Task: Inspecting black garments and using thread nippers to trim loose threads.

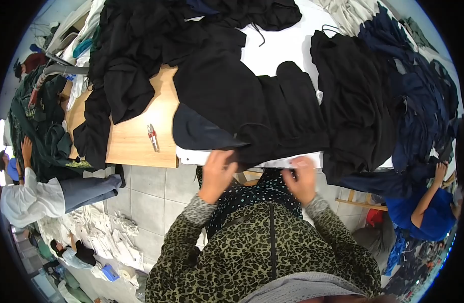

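A black garment (227,96) lies spread on the table in front of me, its lower edge along the near table edge. A dark navy panel (196,129) shows at its left corner. My left hand (217,177) is at that lower edge by the tip of the navy panel, fingers loosely bent and thumb apart, with no grip on the cloth to be seen. At the table edge to the right, my right hand (301,181) is slightly blurred. Its thumb stands away from the fingers, just below the black cloth, and nothing shows in it.
Red-handled thread snips (152,138) lie on the wooden tabletop (128,146) at the left. Black garments (136,45) are heaped at the far left, another black pile (356,101) at the right, navy garments (421,101) beyond. Co-workers (27,199) (431,214) stand on both sides.
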A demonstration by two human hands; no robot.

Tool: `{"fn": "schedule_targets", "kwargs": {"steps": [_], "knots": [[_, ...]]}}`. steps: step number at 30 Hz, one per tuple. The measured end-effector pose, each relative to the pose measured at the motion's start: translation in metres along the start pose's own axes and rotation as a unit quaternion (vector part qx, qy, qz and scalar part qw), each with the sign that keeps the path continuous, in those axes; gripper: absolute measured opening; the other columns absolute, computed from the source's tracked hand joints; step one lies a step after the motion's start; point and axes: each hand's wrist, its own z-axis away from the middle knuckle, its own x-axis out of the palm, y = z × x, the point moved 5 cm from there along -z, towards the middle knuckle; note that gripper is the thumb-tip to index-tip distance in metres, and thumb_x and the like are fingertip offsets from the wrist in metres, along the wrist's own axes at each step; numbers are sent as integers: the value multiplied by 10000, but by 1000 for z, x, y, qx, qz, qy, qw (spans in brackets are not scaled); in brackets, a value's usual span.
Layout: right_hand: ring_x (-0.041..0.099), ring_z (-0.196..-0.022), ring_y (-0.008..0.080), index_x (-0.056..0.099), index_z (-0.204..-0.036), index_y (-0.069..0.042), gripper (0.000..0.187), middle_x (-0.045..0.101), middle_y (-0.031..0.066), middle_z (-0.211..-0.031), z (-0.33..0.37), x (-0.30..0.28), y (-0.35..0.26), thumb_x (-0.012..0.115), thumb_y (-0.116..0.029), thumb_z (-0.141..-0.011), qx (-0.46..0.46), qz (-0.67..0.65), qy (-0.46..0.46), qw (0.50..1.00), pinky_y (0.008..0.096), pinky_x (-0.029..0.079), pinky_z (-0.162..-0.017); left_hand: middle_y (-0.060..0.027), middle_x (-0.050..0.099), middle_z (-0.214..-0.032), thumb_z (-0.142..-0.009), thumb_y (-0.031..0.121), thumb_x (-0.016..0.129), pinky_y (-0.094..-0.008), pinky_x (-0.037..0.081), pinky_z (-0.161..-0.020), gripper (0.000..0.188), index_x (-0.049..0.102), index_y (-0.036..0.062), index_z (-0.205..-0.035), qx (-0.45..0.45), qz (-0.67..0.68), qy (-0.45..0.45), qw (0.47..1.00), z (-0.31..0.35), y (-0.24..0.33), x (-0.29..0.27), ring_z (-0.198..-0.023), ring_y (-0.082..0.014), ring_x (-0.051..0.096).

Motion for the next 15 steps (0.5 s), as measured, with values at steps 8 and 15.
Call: {"fn": "schedule_targets", "kwargs": {"steps": [8, 15], "knots": [[586, -905, 221, 605, -983, 35, 257, 602, 105, -966, -41, 13, -12, 654, -12, -735, 233, -310, -42, 921, 298, 431, -834, -134, 595, -1029, -791, 82, 657, -377, 473, -845, 211, 625, 20, -990, 128, 51, -97, 986, -36, 48, -12, -980, -308, 564], [575, -895, 162, 624, -906, 55, 247, 601, 82, -991, -90, -112, -32, 613, 29, -660, 116, -334, -144, 925, 287, 439, -830, -147, 445, -1306, -746, 12, 633, -434, 406, -922, 503, 538, 126, -1227, 33, -224, -40, 973, -78, -82, -67, -1117, -338, 467]]}}
